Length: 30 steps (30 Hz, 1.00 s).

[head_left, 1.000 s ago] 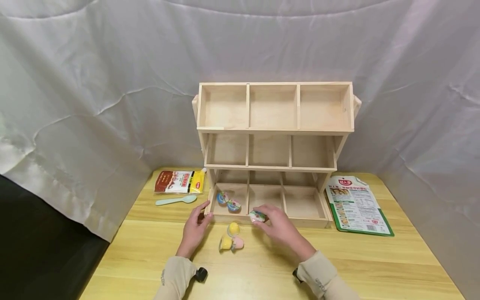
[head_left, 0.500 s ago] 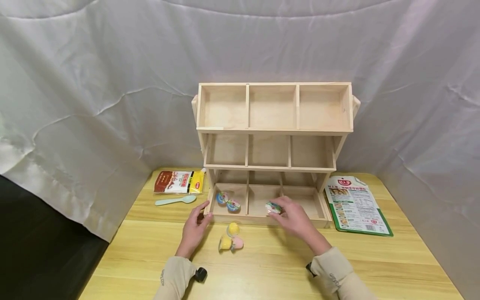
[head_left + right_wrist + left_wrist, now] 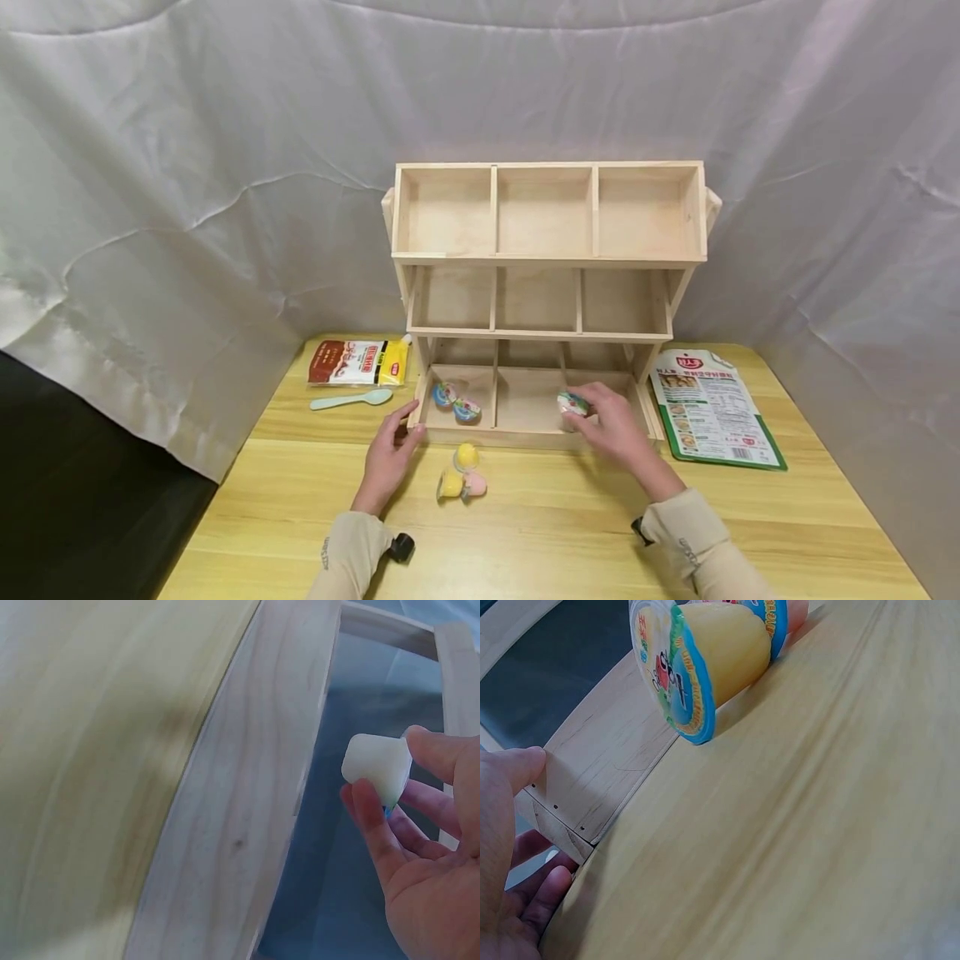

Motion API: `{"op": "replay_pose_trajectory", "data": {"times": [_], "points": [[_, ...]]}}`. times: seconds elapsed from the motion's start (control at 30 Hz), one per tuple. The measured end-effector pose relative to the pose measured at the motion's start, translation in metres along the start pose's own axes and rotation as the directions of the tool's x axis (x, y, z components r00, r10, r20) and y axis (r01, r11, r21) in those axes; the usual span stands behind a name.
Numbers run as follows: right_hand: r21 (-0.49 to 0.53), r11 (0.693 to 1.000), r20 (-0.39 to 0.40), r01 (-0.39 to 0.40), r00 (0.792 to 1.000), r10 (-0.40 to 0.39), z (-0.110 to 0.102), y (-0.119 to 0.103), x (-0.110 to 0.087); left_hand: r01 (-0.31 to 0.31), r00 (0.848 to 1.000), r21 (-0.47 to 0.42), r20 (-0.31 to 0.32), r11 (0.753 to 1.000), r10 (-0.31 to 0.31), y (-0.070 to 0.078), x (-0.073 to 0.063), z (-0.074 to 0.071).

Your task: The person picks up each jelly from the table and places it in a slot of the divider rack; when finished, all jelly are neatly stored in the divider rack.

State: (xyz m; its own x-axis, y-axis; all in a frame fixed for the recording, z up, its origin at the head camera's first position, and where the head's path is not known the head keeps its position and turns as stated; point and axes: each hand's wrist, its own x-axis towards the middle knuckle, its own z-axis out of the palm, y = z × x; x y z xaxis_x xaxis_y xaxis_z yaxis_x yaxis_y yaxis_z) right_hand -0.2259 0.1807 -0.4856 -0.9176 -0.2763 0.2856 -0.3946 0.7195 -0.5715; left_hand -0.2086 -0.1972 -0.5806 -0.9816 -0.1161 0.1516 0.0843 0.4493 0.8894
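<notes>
My right hand (image 3: pixel 611 421) pinches a small jelly cup (image 3: pixel 573 405) between thumb and fingers, over the bottom tier of a wooden shelf (image 3: pixel 550 262), near the divider before its right compartment. In the right wrist view the jelly cup (image 3: pixel 375 765) shows a whitish body, its printed lid mostly hidden. My left hand (image 3: pixel 390 457) grips the shelf's lower left front corner, thumb on the front board. Two jelly cups (image 3: pixel 467 409) with printed lids lie in the bottom left compartment. On the table before the shelf lie two yellow jelly cups (image 3: pixel 450 484) and a pink one (image 3: pixel 476 484).
Left of the shelf lie a red, white and yellow spouted pouch (image 3: pixel 360 362) and a pale green spoon (image 3: pixel 351 400). A green-edged printed bag (image 3: pixel 716 408) lies to the right. Grey curtains (image 3: pixel 225 167) enclose the wooden table (image 3: pixel 750 533).
My right hand has moved right with the jelly cup, from the front of the middle compartment to near the right one. My left hand has stayed at the shelf corner.
</notes>
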Motion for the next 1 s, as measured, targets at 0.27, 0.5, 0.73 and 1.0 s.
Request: {"op": "replay_pose_trajectory", "data": {"times": [0.27, 0.5, 0.73, 1.0], "points": [[0.001, 1.000, -0.046, -0.005, 0.999, 0.005, -0.006, 0.011, 0.001, -0.022, 1.000, -0.002, -0.014, 1.000, 0.022, -0.001, 0.001, 0.001], [-0.052, 0.999, -0.081, -0.013, 0.997, 0.009, -0.014, 0.021, 0.000, -0.012, 1.000, -0.017, 0.005, 1.000, 0.012, 0.000, 0.001, -0.001], [-0.056, 0.997, -0.071, -0.044, 0.997, 0.040, -0.018, 0.029, 0.000, -0.017, 1.000, -0.016, 0.006, 1.000, 0.017, -0.001, 0.001, -0.002], [-0.081, 0.995, -0.079, -0.050, 0.996, 0.043, -0.012, 0.035, 0.003, -0.024, 1.000, -0.017, 0.002, 1.000, 0.024, -0.001, 0.001, -0.001]]}}
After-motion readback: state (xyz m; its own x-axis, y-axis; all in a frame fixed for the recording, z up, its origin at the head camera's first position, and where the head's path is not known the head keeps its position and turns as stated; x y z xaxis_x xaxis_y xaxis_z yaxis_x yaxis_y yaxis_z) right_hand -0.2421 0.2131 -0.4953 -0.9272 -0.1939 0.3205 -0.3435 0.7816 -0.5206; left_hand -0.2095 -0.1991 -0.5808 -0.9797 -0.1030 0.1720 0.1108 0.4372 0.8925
